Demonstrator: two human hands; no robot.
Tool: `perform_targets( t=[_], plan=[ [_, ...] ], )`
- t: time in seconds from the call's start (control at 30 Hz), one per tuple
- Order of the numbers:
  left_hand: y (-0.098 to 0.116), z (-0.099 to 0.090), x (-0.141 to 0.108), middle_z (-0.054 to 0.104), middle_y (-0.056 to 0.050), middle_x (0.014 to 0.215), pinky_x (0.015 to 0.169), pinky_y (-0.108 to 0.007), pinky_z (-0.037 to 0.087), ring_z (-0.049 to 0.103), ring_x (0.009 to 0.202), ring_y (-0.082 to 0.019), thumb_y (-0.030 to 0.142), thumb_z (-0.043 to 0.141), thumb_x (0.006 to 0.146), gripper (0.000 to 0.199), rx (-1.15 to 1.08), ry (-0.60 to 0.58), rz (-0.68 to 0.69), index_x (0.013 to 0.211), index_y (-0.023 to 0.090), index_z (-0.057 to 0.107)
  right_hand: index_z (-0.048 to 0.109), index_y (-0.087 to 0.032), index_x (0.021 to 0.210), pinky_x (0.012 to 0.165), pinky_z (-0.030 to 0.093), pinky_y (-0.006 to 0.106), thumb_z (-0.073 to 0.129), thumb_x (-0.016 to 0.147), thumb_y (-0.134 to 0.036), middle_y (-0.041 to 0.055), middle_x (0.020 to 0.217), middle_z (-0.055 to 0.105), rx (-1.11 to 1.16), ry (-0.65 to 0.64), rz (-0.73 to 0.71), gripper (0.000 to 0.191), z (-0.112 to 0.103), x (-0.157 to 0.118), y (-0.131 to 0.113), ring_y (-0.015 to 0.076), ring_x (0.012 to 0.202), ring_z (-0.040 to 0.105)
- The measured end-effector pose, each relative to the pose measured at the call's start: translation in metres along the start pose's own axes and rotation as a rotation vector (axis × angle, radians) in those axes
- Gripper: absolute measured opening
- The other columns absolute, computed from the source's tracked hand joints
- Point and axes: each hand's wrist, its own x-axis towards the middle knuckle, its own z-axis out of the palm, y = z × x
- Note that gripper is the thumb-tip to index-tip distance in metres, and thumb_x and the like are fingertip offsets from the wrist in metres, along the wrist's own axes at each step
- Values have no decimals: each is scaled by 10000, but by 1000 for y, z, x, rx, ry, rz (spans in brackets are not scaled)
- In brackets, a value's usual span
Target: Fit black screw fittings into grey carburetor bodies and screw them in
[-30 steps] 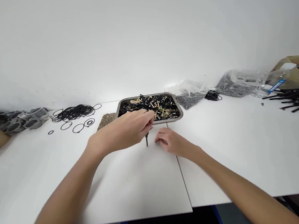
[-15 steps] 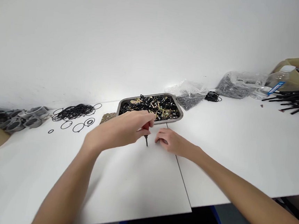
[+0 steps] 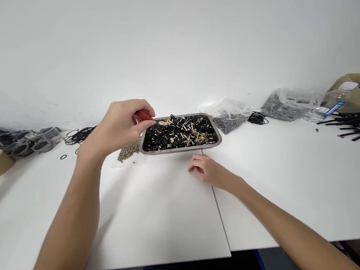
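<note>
The left hand (image 3: 116, 125) is closed on the red handle of a slim tool (image 3: 144, 115), held above the left part of a metal tray (image 3: 180, 150) full of small black and brass-coloured parts (image 3: 193, 130). The tool's long axis slants, its dark shaft pointing rightward and down toward them. Well apart, the right hand (image 3: 207, 170) rests curled on the surface (image 3: 167, 209); whether it grips anything, I cannot tell.

On the flat white table (image 3: 166, 218), small brassy metal bits (image 3: 128, 150) lie left of the grey oblong metal tray (image 3: 180, 150).
</note>
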Motion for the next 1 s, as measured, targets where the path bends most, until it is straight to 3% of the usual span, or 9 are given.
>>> perform_targets(
  t=[0.47, 0.73, 0.87, 1.0],
  plan=[
    [-15, 11, 8, 683, -1, 863, 722, -320, 503, 629, 803, -161, 300, 638, 833, 50, -6, -70, -35, 853, 255, 643, 662, -149, 847, 655, 427, 284, 434, 859, 6, 62, 914, 628, 29, -5, 16, 276, -1, 0, -1, 134, 717, 539],
    [11, -5, -6, 700, 19, 840, 715, -293, 537, 658, 797, -160, 335, 689, 823, 83, -93, -34, -21, 841, 262, 653, 665, -155, 841, 512, 367, 232, 442, 846, -21, 46, 918, 635, 111, 8, 39, 260, 1, 1, 8, 82, 588, 494],
    [12, 19, -27, 714, -8, 868, 719, -275, 552, 670, 801, -157, 345, 714, 809, 145, -221, -153, -42, 874, 222, 676, 655, -153, 825, 577, 402, 243, 448, 825, -16, 52, 923, 634, 113, 154, 58, 248, -2, 4, 16, 109, 683, 545],
    [-13, 65, -63, 709, -49, 943, 826, -313, 567, 669, 870, -166, 358, 674, 845, 178, -297, -170, -76, 907, 193, 653, 637, -160, 799, 560, 396, 256, 451, 848, -64, 55, 911, 625, 119, 268, 59, 215, -5, 5, 23, 119, 663, 535]
  ],
)
